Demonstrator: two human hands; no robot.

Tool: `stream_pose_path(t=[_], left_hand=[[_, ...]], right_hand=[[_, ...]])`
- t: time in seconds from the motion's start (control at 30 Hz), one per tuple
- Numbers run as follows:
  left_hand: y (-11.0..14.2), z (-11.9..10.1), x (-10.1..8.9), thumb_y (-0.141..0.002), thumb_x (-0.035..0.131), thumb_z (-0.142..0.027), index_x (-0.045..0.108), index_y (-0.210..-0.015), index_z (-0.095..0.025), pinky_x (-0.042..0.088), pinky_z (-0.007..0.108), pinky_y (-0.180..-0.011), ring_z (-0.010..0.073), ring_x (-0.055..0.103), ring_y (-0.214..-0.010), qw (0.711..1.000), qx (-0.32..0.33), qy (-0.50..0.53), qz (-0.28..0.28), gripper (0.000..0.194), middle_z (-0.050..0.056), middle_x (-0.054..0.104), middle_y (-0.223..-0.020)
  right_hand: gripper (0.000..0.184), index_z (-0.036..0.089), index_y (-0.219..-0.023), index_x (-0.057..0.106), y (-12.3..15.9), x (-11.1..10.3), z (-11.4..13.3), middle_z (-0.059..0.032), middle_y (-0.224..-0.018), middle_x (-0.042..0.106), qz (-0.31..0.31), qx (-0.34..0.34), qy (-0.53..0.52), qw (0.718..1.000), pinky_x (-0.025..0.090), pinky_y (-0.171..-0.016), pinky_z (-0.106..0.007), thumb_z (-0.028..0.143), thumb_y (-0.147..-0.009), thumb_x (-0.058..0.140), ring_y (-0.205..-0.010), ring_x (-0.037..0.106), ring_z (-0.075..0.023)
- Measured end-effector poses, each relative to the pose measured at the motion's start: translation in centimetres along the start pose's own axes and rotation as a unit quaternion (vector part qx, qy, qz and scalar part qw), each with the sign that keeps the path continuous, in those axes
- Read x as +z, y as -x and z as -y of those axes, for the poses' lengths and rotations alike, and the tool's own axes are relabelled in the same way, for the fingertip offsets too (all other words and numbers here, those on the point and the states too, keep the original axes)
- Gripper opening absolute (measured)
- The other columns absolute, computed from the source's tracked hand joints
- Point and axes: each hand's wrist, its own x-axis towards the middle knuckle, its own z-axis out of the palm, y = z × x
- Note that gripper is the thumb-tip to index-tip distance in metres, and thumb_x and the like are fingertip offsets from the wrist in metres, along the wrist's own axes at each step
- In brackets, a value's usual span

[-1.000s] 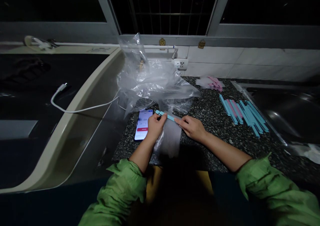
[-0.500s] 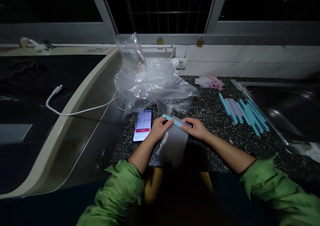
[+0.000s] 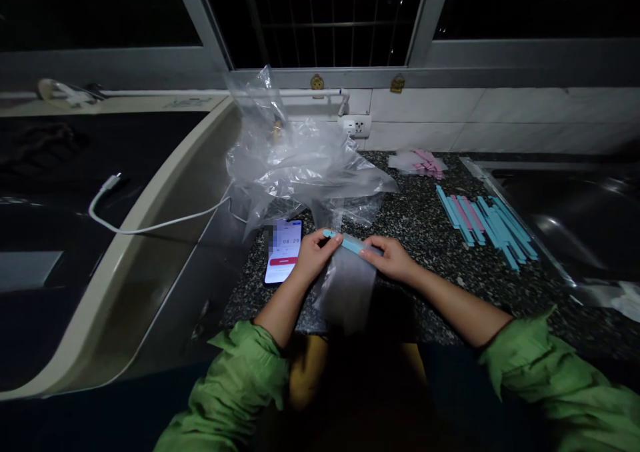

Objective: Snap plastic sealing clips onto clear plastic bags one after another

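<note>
Between my two hands is a flat light-blue strip [image 3: 352, 243] with a rounded end, slanting slightly down to the right. A clear plastic sleeve seems to cover its right part. My left hand [image 3: 319, 252] pinches it near the rounded end, thumb on top. Toward the other end my right hand [image 3: 389, 257] grips the strip and sleeve between thumb and fingers. Directly below the hands, clear plastic sleeves [image 3: 347, 295] lie on the counter. To the right rests a group of blue and pink strips [image 3: 493, 225]. Pink strips [image 3: 429, 163] sit on clear plastic farther back.
A lit phone [image 3: 283, 255] lies left of my left hand. Crumpled clear plastic bags [image 3: 305, 162] are heaped behind the hands. A white cable [image 3: 165, 224] crosses the appliance [image 3: 200, 152] at left. The sink [image 3: 570, 219] borders the speckled counter [image 3: 415, 222] on the right.
The strip has turned slightly in my fingers and its rounded end shows less. Both hands keep their hold in nearly the same place. The view has shifted a little.
</note>
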Motion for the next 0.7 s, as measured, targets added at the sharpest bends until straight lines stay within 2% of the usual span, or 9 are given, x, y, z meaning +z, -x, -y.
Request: stream_pose_path(t=[0.13, 0.43, 0.7], left_hand=[[-0.17, -0.04, -0.06, -0.060, 0.065, -0.044, 0.057, -0.056, -0.016, 0.039, 0.023, -0.061, 0.0113, 0.047, -0.059, 1.000, 0.005, -0.007, -0.017, 0.029, -0.003, 0.054, -0.055], [-0.14, -0.13, -0.11, -0.063, 0.060, -0.042, 0.053, -0.053, -0.017, 0.035, 0.022, -0.060, 0.0102, 0.042, -0.057, 0.999, 0.014, -0.036, -0.003, 0.029, -0.004, 0.047, -0.054], [-0.27, 0.01, -0.14, -0.063, 0.061, -0.046, 0.054, -0.051, -0.017, 0.037, 0.023, -0.061, 0.0119, 0.046, -0.060, 0.998, 0.031, -0.056, -0.012, 0.032, -0.002, 0.050, -0.055]], right_hand=[[0.025, 0.015, -0.067, 0.055, 0.05, -0.01, -0.01, 0.0017, -0.059, 0.050, -0.004, -0.001, 0.008, 1.000, 0.033, -0.054, -0.021, 0.038, -0.074, 0.049, -0.056, 0.043, -0.0097], [0.023, 0.015, -0.066, 0.055, 0.06, -0.11, -0.09, 0.0018, -0.058, 0.050, -0.009, -0.002, 0.020, 1.000, 0.033, -0.053, -0.021, 0.037, -0.075, 0.050, -0.055, 0.043, -0.0095], [0.023, 0.016, -0.065, 0.055, 0.06, -0.02, -0.05, 0.0013, -0.059, 0.052, -0.012, -0.004, 0.025, 1.000, 0.034, -0.053, -0.021, 0.036, -0.075, 0.051, -0.056, 0.046, -0.0103]])
